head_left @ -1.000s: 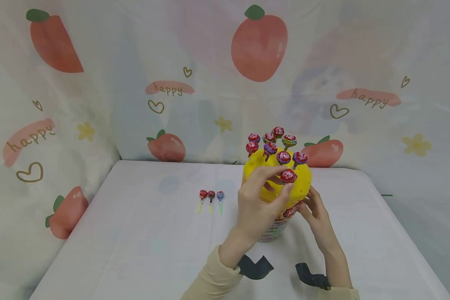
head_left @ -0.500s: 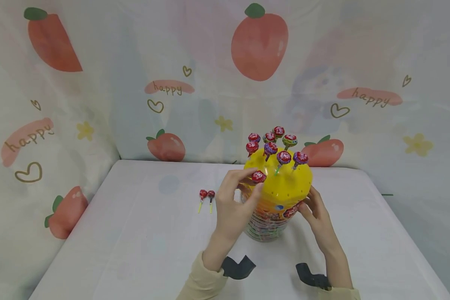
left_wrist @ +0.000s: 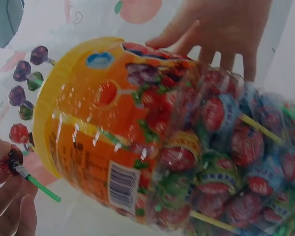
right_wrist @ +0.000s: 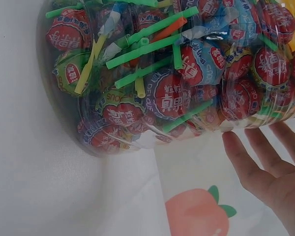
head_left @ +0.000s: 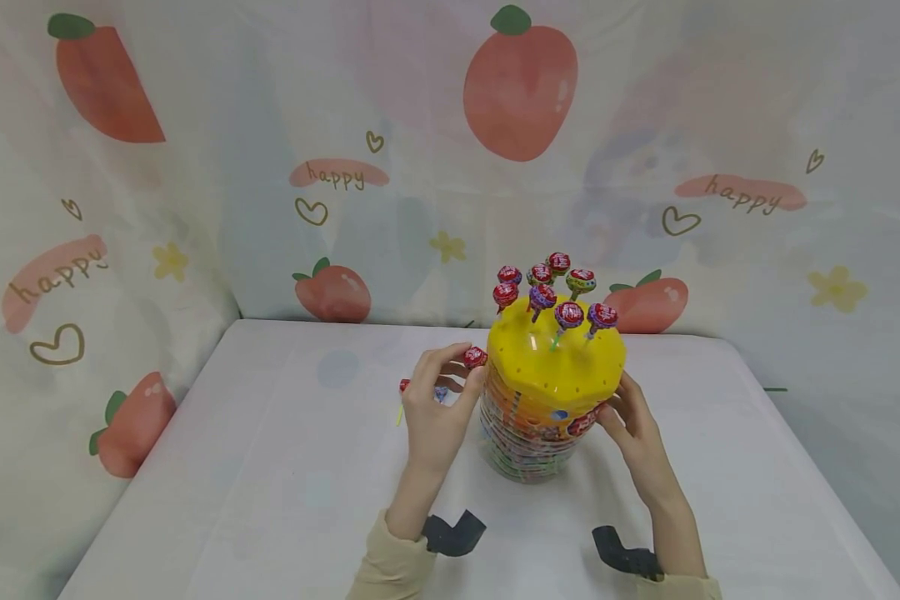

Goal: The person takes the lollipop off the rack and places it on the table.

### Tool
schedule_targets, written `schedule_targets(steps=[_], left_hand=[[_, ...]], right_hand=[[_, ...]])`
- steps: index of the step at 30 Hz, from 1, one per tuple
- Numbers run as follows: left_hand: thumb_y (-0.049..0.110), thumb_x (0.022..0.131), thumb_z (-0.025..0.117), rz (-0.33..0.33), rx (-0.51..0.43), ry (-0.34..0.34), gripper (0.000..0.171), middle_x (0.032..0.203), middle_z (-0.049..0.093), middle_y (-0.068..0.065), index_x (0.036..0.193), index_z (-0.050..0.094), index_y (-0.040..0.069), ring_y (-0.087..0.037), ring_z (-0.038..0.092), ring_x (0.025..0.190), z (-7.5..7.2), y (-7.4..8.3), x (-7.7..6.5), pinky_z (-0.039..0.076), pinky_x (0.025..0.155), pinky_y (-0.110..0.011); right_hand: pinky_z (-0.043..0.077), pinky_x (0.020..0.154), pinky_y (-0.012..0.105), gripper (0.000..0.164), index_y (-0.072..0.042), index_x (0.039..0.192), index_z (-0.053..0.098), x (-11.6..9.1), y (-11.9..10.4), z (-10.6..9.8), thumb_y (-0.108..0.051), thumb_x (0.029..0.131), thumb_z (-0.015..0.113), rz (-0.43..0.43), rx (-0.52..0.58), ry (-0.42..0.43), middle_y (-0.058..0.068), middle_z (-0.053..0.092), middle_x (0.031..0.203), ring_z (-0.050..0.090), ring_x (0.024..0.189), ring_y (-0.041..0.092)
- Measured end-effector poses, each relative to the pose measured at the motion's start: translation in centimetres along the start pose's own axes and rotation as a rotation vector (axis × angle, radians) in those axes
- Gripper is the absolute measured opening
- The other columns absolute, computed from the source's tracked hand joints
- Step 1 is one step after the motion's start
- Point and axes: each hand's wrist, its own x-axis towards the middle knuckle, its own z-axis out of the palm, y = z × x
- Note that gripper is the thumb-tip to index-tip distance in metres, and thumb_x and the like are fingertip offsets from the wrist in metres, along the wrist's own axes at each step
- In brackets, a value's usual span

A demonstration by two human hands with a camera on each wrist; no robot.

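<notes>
My left hand (head_left: 437,417) pinches a lollipop (head_left: 475,357) by its red-wrapped head, just left of the jar. In the left wrist view its green stick (left_wrist: 45,190) points down to the right, away from the fingers. A big clear plastic jar (head_left: 528,442) full of lollipops stands upright on the table, with a yellow lid (head_left: 562,367). Several lollipops (head_left: 568,316) stand up from holes in this lid. My right hand (head_left: 636,437) rests against the jar's right side below the lid; in the right wrist view, its extended fingertips touch the clear wall.
On the white table (head_left: 285,467), a lollipop with a yellow stick (head_left: 400,414) and a blue-wrapped lollipop (head_left: 441,394) lie partly hidden behind my left hand. A printed cloth (head_left: 420,108) hangs behind the table's back edge.
My left hand has moved left with the lollipop, from over the yellow lid to beside the jar, now covering part of the lollipops on the table. The right hand stays at the jar.
</notes>
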Motion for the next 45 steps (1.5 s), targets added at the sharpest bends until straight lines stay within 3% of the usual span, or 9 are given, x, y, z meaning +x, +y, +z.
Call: schedule_targets(steps=[11, 17, 21, 23, 28, 33, 35, 41, 45], left_hand=[[0.000, 0.081, 0.072, -0.064, 0.058, 0.069, 0.027, 0.091, 0.066, -0.018, 0.107, 0.066, -0.003, -0.028, 0.064, 0.073, -1.1, -1.6, 0.0, 0.052, 0.055, -0.033], [-0.006, 0.081, 0.069, -0.096, 0.061, 0.071, 0.025, 0.090, 0.065, -0.022, 0.105, 0.065, -0.009, -0.032, 0.063, 0.070, -2.1, -0.8, 0.8, 0.051, 0.057, -0.022], [-0.004, 0.082, 0.069, -0.150, 0.085, 0.086, 0.024, 0.092, 0.066, -0.023, 0.105, 0.066, -0.008, -0.033, 0.064, 0.071, -2.6, -1.9, 0.8, 0.050, 0.060, -0.018], [-0.003, 0.082, 0.070, -0.178, 0.101, 0.101, 0.023, 0.092, 0.067, -0.023, 0.104, 0.066, -0.008, -0.034, 0.064, 0.071, -2.9, -2.8, 0.7, 0.050, 0.060, -0.018], [0.001, 0.082, 0.071, -0.238, 0.158, 0.123, 0.023, 0.093, 0.068, -0.022, 0.105, 0.068, -0.004, -0.032, 0.065, 0.071, -3.8, -6.0, 0.5, 0.050, 0.061, -0.021], [0.013, 0.084, 0.073, -0.297, 0.204, 0.117, 0.024, 0.094, 0.069, -0.014, 0.107, 0.070, 0.005, -0.024, 0.064, 0.073, -4.7, -10.4, -0.1, 0.046, 0.062, -0.014], [0.012, 0.084, 0.073, -0.327, 0.214, 0.115, 0.024, 0.093, 0.069, -0.014, 0.106, 0.070, 0.004, -0.025, 0.064, 0.072, -5.0, -11.1, -0.3, 0.046, 0.061, -0.014], [0.013, 0.084, 0.073, -0.407, 0.263, 0.109, 0.023, 0.091, 0.069, -0.014, 0.105, 0.071, 0.004, -0.022, 0.064, 0.071, -5.3, -12.7, -0.9, 0.047, 0.060, -0.013], [0.016, 0.084, 0.074, -0.481, 0.310, 0.098, 0.023, 0.092, 0.069, -0.011, 0.105, 0.071, 0.007, -0.020, 0.063, 0.073, -5.6, -13.7, -1.2, 0.046, 0.062, -0.015]], right_hand=[[0.037, 0.092, 0.006, 0.059, -0.027, 0.153, 0.019, -0.1, 0.0, 0.0, -0.022, 0.100, 0.046, 0.034, -0.003, -0.004, 0.009, 0.027, 0.156, 0.037, 0.125, -0.002], [0.037, 0.093, 0.007, 0.060, -0.028, 0.153, 0.018, -0.1, -0.1, 0.0, -0.023, 0.101, 0.046, 0.043, -0.007, -0.003, 0.008, 0.026, 0.156, 0.037, 0.126, 0.000], [0.037, 0.093, 0.008, 0.060, -0.029, 0.153, 0.017, -0.1, 0.0, -0.1, -0.023, 0.101, 0.046, 0.051, -0.015, -0.002, 0.008, 0.026, 0.156, 0.036, 0.127, 0.000], [0.039, 0.098, 0.015, 0.060, -0.029, 0.153, 0.017, -0.1, 0.0, -0.1, -0.023, 0.101, 0.046, 0.053, -0.022, -0.001, 0.008, 0.026, 0.156, 0.036, 0.127, 0.001], [0.036, 0.107, 0.052, 0.060, -0.028, 0.153, 0.017, -0.1, 0.0, 0.0, -0.023, 0.101, 0.046, 0.052, -0.009, -0.001, 0.009, 0.026, 0.157, 0.036, 0.130, 0.007], [0.041, 0.102, 0.020, 0.060, -0.028, 0.153, 0.017, 0.0, 0.0, 0.0, -0.023, 0.101, 0.046, 0.047, -0.008, -0.002, 0.010, 0.026, 0.156, 0.036, 0.128, 0.004], [0.036, 0.093, 0.007, 0.060, -0.028, 0.153, 0.018, 0.0, 0.0, 0.0, -0.023, 0.101, 0.046, 0.042, -0.012, -0.002, 0.010, 0.026, 0.156, 0.036, 0.126, 0.000], [0.037, 0.093, 0.007, 0.060, -0.028, 0.153, 0.019, 0.0, 0.1, 0.0, -0.022, 0.100, 0.046, 0.035, -0.004, -0.004, 0.009, 0.027, 0.156, 0.037, 0.126, -0.001], [0.040, 0.102, 0.026, 0.060, -0.028, 0.153, 0.018, 0.0, 0.1, 0.0, -0.022, 0.101, 0.046, 0.040, -0.023, -0.003, 0.008, 0.027, 0.156, 0.037, 0.126, -0.001]])
